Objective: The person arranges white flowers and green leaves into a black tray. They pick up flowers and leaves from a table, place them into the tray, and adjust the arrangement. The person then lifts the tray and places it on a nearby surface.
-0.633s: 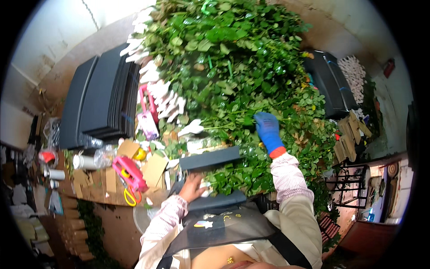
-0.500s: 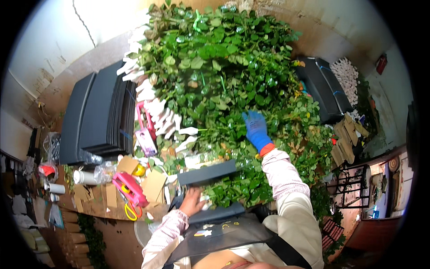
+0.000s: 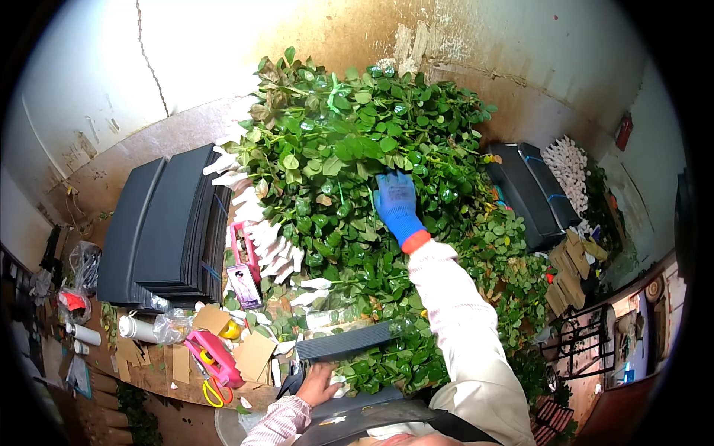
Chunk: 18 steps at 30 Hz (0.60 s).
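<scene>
My right hand [image 3: 396, 202], in a blue glove with an orange cuff, reaches onto a big heap of leafy green stems [image 3: 357, 141]. Its fingers are stretched over the leaves, some of their tips partly lost among them. At the heap's left side, white tapered sleeves [image 3: 275, 249] cover the stem ends. My bare left hand [image 3: 317, 384] lies low with fingers apart, at the left end of a leafy bunch [image 3: 401, 364] near my body. Just beyond it is a dark ridged sheet [image 3: 346, 342], and a white piece [image 3: 337, 379] shows beside the fingers.
Stacked dark sheets [image 3: 167, 230] stand at the left. A pink tool [image 3: 216, 357], yellow-handled scissors [image 3: 216, 392], cardboard pieces [image 3: 255, 357] and a white bottle [image 3: 137, 328] lie along the table's near left. Dark strapped sheets [image 3: 524, 193] and white-tipped bundles [image 3: 567, 167] sit at the right.
My right hand has moved farther away and slightly left, deeper over the heap. My left hand stays by the near bunch. The head view has tilted upward, showing more wall.
</scene>
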Tool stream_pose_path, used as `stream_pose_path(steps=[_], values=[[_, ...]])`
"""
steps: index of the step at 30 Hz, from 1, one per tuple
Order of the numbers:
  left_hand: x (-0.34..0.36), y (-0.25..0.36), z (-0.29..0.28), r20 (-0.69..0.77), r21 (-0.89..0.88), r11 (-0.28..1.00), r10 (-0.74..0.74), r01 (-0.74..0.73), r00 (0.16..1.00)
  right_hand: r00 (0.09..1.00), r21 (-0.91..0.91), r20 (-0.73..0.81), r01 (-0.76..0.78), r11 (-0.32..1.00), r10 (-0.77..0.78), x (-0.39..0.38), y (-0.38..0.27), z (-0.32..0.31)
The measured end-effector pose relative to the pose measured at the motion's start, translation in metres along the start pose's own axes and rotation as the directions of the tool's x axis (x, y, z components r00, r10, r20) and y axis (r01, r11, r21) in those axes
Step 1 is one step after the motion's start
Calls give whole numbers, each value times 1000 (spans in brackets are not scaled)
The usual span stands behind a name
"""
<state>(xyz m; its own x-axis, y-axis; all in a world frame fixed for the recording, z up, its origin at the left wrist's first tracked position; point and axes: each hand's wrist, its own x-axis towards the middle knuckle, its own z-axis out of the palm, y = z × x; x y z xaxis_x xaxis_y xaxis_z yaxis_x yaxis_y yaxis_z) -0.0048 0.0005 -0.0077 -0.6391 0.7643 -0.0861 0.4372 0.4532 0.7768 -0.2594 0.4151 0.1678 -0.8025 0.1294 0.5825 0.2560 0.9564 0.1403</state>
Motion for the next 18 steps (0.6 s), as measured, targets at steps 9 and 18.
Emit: stream_pose_path(steps=[9, 18], values=[[-6, -11, 6, -14, -18, 1000, 4, -4, 1000, 986, 434, 23, 141, 890, -167, -41, 26, 14], [-2, -10, 11, -120, -11, 1000, -6, 5, 993, 982, 434, 4, 170, 884, -191, -179, 94, -102]])
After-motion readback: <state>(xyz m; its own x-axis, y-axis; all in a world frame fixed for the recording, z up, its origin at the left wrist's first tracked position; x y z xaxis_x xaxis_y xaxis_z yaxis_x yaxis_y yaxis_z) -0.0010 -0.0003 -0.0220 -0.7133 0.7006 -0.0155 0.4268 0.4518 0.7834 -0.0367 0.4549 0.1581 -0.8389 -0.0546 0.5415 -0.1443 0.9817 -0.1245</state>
